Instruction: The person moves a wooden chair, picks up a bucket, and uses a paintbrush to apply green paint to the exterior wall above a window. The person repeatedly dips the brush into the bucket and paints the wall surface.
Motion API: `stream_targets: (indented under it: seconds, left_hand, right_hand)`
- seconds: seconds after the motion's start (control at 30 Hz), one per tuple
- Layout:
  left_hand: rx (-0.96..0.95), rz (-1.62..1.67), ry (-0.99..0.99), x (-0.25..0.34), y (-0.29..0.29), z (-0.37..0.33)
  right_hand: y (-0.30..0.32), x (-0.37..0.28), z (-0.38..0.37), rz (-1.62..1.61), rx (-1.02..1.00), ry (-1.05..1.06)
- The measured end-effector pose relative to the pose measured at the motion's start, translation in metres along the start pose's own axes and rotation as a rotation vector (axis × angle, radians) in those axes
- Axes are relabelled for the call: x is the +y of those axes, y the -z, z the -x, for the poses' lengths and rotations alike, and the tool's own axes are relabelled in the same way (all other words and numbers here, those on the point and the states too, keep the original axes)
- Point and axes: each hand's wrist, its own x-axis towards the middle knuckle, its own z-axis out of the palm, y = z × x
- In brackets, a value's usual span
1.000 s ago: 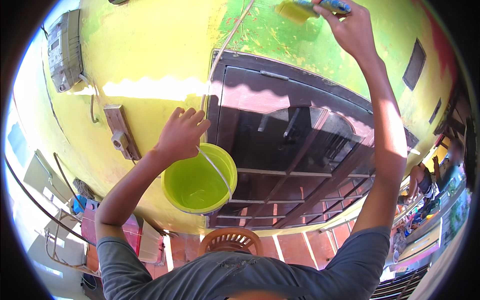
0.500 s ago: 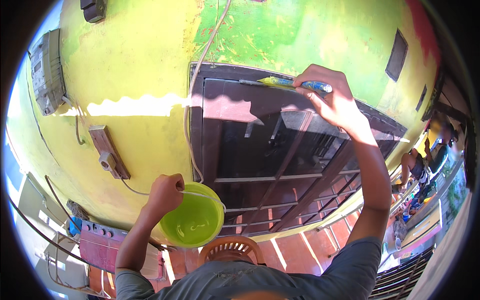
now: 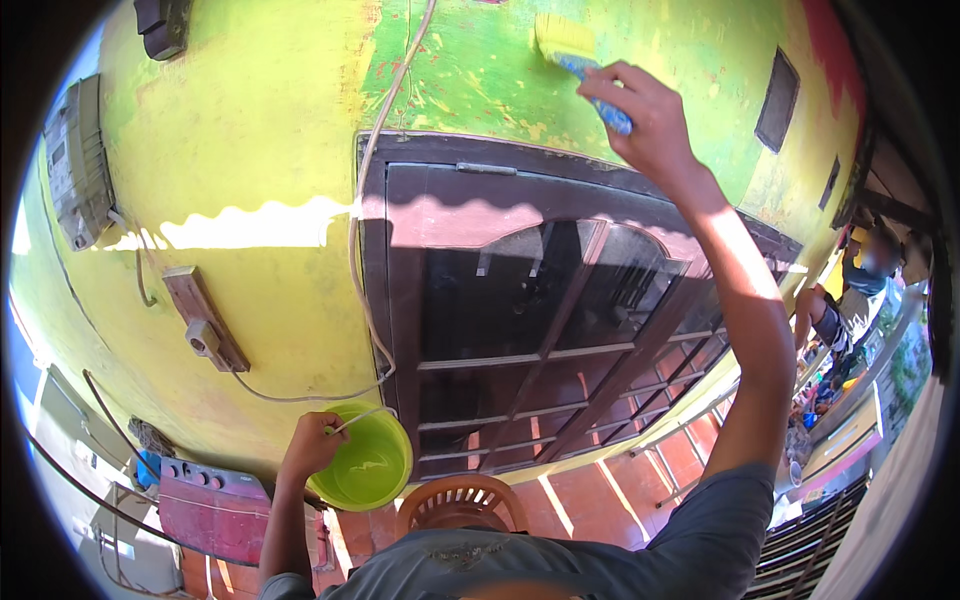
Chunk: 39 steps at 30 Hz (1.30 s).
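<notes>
My right hand (image 3: 645, 115) is closed round the blue handle of a paintbrush (image 3: 580, 62). Its yellow-green bristles lie against the green painted wall (image 3: 470, 65), above the dark door frame. Lower down on the left, my left hand (image 3: 312, 447) grips the white handle of a lime-green bucket (image 3: 365, 465). The bucket hangs tilted toward me, with a little paint showing inside. Yellow and green patches cover the wall, with some older paint showing through near the brush.
Below the brush is a brown door (image 3: 500, 290) with glass panes. A cable (image 3: 362, 250) runs down beside it to a wooden socket board (image 3: 205, 320). An orange plastic chair (image 3: 465, 500) stands beneath me, a washing machine (image 3: 212, 510) at lower left. Another person (image 3: 850, 290) sits at far right.
My right hand has raised the paintbrush from the top of the door frame onto the green wall above. My left hand and the bucket have moved lower and slightly left.
</notes>
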Motion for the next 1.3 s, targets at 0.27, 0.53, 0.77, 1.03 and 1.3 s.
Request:
stream_targets:
  seconds: [0.27, 0.53, 0.77, 1.03, 1.3]
  left_hand:
    - [0.023, 0.225, 0.008, -0.035, -0.022, 0.008]
    - [-0.062, 0.503, 0.187, -0.035, -0.031, 0.009]
    - [-0.110, 0.538, 0.189, -0.025, -0.034, 0.014]
    - [-0.159, 0.699, 0.247, -0.013, -0.039, 0.017]
    - [-0.180, 0.686, 0.220, -0.014, -0.047, 0.010]
  right_hand:
    - [0.022, -0.064, 0.033, -0.455, -0.253, -0.215]
    - [0.030, -0.018, -0.042, -0.331, -0.234, -0.472]
    - [-0.008, -0.054, -0.036, -0.546, -0.092, -0.352]
    - [0.009, -0.053, 0.000, -0.437, -0.080, -0.381]
    - [-0.039, -0.080, -0.015, -0.674, 0.117, -0.214]
